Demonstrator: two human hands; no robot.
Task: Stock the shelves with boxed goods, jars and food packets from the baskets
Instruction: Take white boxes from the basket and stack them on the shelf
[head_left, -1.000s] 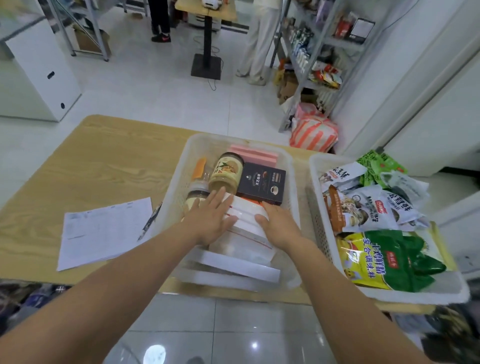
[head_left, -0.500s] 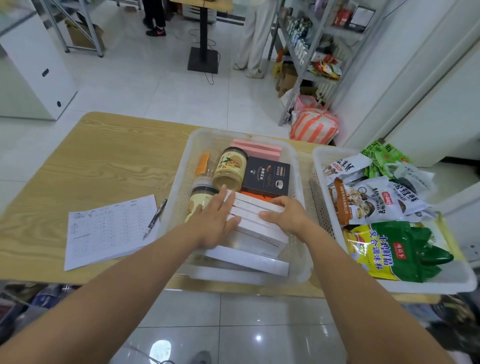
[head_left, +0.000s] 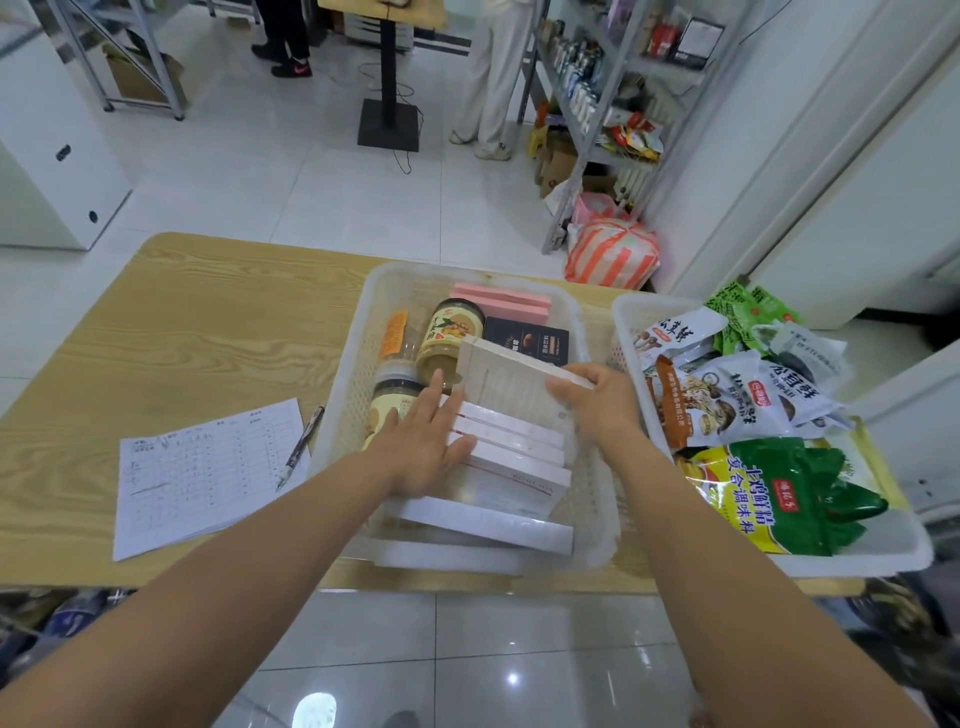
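Observation:
A clear plastic basket (head_left: 592, 514) on the wooden table (head_left: 208, 332) holds several white boxes (head_left: 514, 467), two jars (head_left: 452, 332), pink boxes (head_left: 506, 304) and a black box (head_left: 527, 340). My right hand (head_left: 597, 400) grips the top white box (head_left: 506, 384) by its right end and tilts it up on edge. With straight fingers, my left hand (head_left: 423, 441) rests flat on the left ends of the stacked white boxes below. A second white basket (head_left: 628, 317) to the right is full of food packets (head_left: 779, 488).
A printed sheet (head_left: 202, 467) and a pen (head_left: 301, 447) lie on the table left of the basket. A metal shelf unit (head_left: 613, 93) with goods stands at the back right, a striped bag (head_left: 610, 254) at its foot. Two people stand further back near a black stand (head_left: 389, 104).
My right hand has taken hold of the top white box and lifted its far edge up off the stack. My left hand has stayed flat on the boxes beneath.

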